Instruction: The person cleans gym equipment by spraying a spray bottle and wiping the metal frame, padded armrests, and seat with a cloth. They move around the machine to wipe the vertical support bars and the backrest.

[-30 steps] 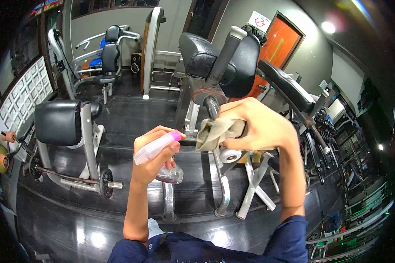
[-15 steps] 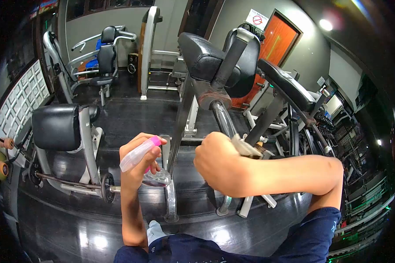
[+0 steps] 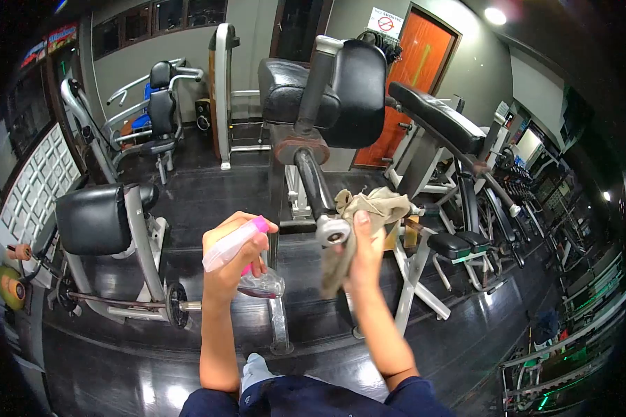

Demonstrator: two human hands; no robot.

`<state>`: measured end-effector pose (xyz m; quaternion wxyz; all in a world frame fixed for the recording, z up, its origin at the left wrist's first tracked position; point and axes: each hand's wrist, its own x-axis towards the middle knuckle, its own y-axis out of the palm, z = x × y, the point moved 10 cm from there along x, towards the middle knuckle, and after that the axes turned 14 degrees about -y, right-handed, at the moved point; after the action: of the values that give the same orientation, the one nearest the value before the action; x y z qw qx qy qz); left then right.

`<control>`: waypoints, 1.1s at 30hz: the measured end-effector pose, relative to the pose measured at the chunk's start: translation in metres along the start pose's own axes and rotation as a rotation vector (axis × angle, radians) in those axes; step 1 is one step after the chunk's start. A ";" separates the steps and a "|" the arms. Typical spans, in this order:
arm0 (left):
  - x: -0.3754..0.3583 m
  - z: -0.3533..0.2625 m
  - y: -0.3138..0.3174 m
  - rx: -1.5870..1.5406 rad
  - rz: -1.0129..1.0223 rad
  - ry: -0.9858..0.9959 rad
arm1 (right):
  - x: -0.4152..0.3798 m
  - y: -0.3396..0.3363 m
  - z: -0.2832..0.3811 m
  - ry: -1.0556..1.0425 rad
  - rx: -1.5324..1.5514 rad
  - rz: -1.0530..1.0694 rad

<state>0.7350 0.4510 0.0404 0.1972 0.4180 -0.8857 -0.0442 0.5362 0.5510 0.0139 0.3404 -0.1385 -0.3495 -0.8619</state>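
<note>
My left hand is closed round a spray bottle with a pink and white top; its clear body points to the right, with some liquid inside. To the right, my right hand grips a beige cloth, thumb on top, part of it hanging down on the left. The cloth lies right beside the end of a dark metal bar with a round silver tip. This bar slopes down toward me from a machine with black padded cushions.
At left stands a bench with a black pad and a barbell low in front. A padded bench rises at right, near an orange door. Black flooring shows around my feet.
My right hand has turned from knuckles-up over the bar to thumb-up at its right side, bringing the cloth into fuller view. The bar's silver tip now shows. The left hand keeps the bottle.
</note>
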 end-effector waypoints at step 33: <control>0.144 -0.099 0.036 0.466 -0.094 0.191 | 0.122 0.012 0.038 -0.109 0.015 0.283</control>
<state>0.6651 0.3740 0.1849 0.1761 0.4954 -0.8288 0.1915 0.4555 0.5114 0.1053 0.4402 -0.2304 -0.3509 -0.7937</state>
